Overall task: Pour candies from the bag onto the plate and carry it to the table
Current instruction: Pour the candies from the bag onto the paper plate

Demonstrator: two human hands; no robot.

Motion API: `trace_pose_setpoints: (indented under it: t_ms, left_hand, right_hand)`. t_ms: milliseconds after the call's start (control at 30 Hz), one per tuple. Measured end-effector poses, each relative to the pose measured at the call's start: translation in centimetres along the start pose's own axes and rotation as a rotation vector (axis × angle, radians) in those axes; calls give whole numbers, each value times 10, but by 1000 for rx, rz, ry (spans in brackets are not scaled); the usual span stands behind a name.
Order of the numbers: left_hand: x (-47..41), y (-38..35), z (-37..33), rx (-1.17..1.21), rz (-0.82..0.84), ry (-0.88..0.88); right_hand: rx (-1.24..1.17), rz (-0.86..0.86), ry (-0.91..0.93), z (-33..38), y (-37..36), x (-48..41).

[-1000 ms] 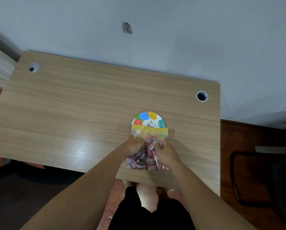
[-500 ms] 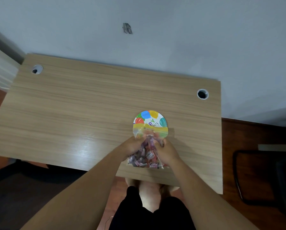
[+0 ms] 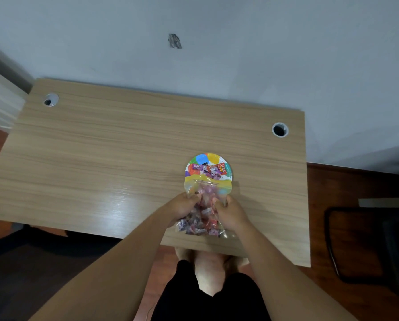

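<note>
The bag [image 3: 204,205] of candies is a clear plastic pouch with a yellow band across its mouth, held over the near right part of the wooden worktop [image 3: 115,163]. Its mouth end points away from the person and lies over the near rim of the plate [image 3: 208,166], while its closed bottom end, still packed with wrapped candies [image 3: 199,224], sits toward the worktop's front edge. The left hand [image 3: 182,206] grips the bag's left side, its fingers [image 3: 195,197] pinching the plastic just below the yellow band. The right hand [image 3: 232,212] grips the right side in the same way, with its fingers curled in on the plastic. Both hands are closed on the bag, one on either side of it.

The plate is a small round paper one with a rim of coloured patches, and it rests flat on the worktop, just beyond the hands. Several wrapped candies already lie on it, among them a red wrapper [image 3: 217,169] near its centre, touching the bag's mouth or just beside it; which one cannot be told.

Two round cable holes pierce the worktop, one at the far left corner [image 3: 50,100] and one at the far right [image 3: 280,129]. A dark chair frame [image 3: 332,239] stands on the reddish floor to the right
</note>
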State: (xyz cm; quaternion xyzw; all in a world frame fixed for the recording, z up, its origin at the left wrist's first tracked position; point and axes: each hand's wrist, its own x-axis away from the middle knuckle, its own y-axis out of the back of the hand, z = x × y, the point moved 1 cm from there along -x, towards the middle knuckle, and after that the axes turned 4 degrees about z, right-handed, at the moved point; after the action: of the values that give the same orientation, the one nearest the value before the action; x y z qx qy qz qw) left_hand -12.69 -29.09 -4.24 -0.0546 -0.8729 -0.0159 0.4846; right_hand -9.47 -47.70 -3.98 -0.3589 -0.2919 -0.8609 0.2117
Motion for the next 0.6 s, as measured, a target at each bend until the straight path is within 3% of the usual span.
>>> trace_pose_setpoints:
  t_ms: [600]
  left_hand:
    - [19,7,3,66,-5,23]
  right_hand:
    - [-86,-27,13,0,5,14]
